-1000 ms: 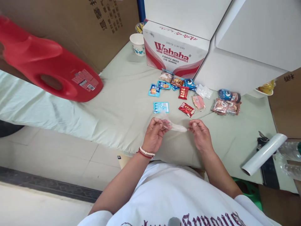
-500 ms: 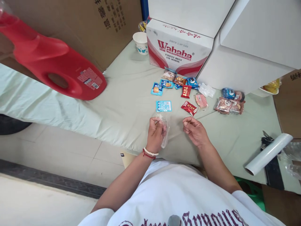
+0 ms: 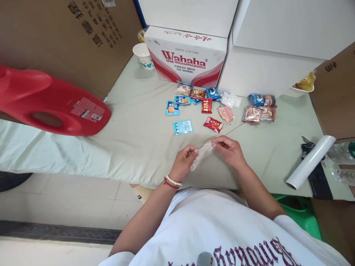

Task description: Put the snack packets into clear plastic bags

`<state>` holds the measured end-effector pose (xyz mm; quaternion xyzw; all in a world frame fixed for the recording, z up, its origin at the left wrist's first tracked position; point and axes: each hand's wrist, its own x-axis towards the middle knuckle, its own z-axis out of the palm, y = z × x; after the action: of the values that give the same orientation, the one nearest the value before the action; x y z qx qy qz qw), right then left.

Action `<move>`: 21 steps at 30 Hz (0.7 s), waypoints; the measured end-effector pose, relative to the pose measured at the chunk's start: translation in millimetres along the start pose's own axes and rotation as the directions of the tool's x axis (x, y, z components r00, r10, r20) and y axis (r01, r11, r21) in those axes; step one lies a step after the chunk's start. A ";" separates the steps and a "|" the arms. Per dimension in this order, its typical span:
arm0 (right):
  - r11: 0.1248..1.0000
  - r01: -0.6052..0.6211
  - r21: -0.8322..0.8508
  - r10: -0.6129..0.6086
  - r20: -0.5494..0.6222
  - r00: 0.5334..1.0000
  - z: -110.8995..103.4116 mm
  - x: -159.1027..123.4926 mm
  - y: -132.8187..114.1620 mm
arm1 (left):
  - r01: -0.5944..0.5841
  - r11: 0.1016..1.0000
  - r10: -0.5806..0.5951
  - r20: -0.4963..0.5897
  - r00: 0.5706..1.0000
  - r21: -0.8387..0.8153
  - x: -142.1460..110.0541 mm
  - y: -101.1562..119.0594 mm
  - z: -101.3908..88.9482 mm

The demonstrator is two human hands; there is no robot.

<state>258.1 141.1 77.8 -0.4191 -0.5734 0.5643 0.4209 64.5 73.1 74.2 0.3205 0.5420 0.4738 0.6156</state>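
A crumpled clear plastic bag (image 3: 202, 155) is stretched between my two hands above the near part of the table. My left hand (image 3: 183, 161), with a white bead bracelet and a red cord at its wrist, pinches the bag's left side. Thumb and fingers of my right hand (image 3: 229, 150) pinch its upper right corner. Just beyond the hands lie a light blue snack packet (image 3: 183, 127) and a red snack packet (image 3: 213, 125). Farther back are a pink wrapped snack (image 3: 226, 113), a small red packet (image 3: 206, 105) and a blue packet (image 3: 172, 108).
A red jug (image 3: 80, 114) stands at the left. Behind the snacks are a Wahaba-style water carton (image 3: 191, 55) and a paper cup (image 3: 143, 56). Brown snack packs (image 3: 259, 114) lie right, with a white roll (image 3: 310, 162) nearer the right edge.
My right hand has moved left and taken hold of the bag's corner, where before only my left hand held it. The bag is now spread between both hands. The camera view has shifted.
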 end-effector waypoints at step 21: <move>0.984 -0.161 0.074 0.144 0.195 0.970 -32.3 -7.7 -14.5 | -0.008 0.977 0.039 0.140 0.989 -0.214 -12.5 33.8 17.0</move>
<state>291.2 143.2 92.5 -0.3871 -0.5510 0.6573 0.3384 73.5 75.2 113.0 0.2922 0.4386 0.5123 0.6781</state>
